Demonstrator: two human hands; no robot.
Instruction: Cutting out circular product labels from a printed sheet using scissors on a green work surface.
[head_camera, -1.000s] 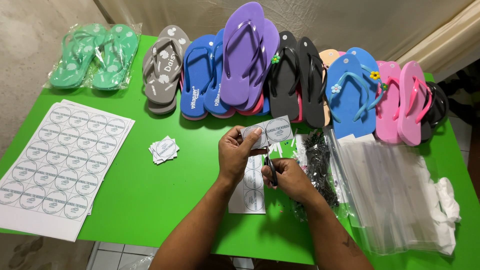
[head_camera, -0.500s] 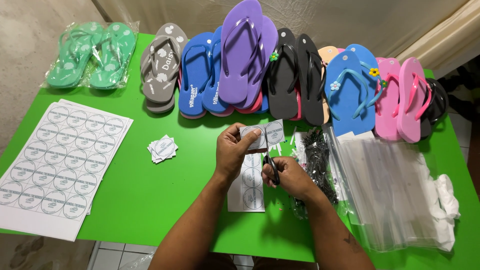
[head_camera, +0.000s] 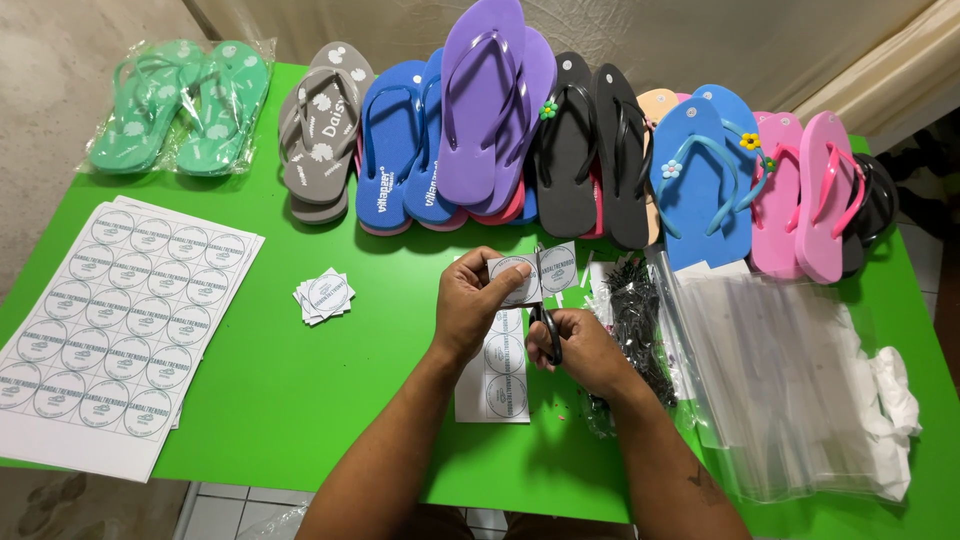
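Both forearms bare, no sleeves, no rings/watch; small dark mark on right forearm (head_camera: 706, 487).

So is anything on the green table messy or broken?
Nothing looks broken. Only small mess: tiny paper scraps lie scattered on the green table near the right hand, and a white crumpled bag sits at the far right edge.

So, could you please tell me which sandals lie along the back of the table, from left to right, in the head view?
Green pair in a bag → grey → blue → purple → black → blue with flowers → pink.
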